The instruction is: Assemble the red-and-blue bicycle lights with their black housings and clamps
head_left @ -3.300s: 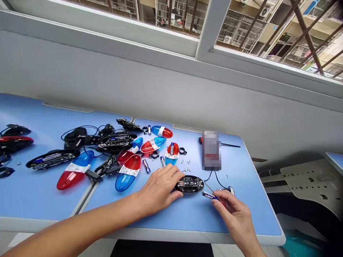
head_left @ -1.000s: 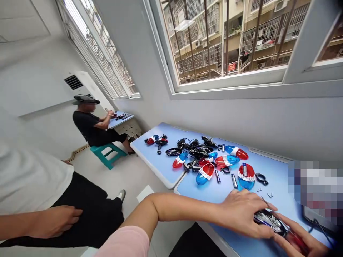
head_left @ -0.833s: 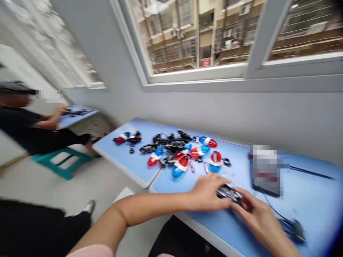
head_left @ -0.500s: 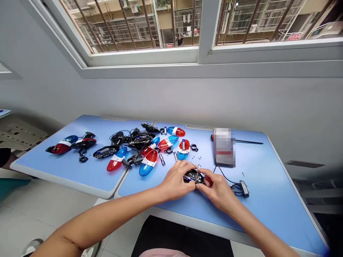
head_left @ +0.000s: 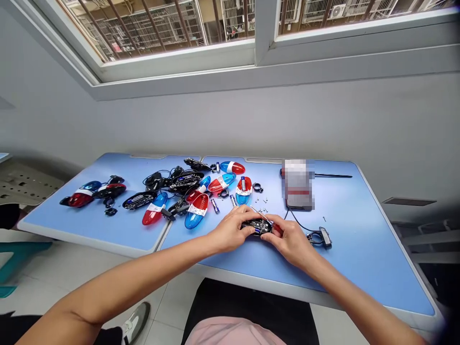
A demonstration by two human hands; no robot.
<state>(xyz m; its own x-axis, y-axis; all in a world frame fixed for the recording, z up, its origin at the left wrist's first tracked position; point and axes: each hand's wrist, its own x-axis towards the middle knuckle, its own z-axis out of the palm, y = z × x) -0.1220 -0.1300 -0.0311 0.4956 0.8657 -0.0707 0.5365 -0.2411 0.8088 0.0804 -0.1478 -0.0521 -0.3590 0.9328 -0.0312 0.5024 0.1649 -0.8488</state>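
Observation:
My left hand (head_left: 233,229) is closed on the left side of a black oval light housing (head_left: 257,225). The housing's inside faces up and shows a circuit board and a blue battery. At its right end my right hand (head_left: 289,237) is closed on a screwdriver (head_left: 261,214), its thin metal shaft pointing up and left over the housing. Something red, seemingly its handle, shows between the fingers. My right thumb is close to the housing's edge; whether it touches is unclear. Several small screws (head_left: 265,200) lie just beyond my hands.
Red-and-blue lens covers (head_left: 197,212), black housings (head_left: 139,200) and batteries (head_left: 214,206) are spread over the left and middle of the blue tables (head_left: 359,268). A pixelated item (head_left: 297,187) stands back right, near a cabled black clamp piece (head_left: 325,237). A window is behind.
The camera view has tilted down and shifted slightly. Both hands stay at the black housing, with the screwdriver still in my right hand; my left fingers have shifted a little on it.

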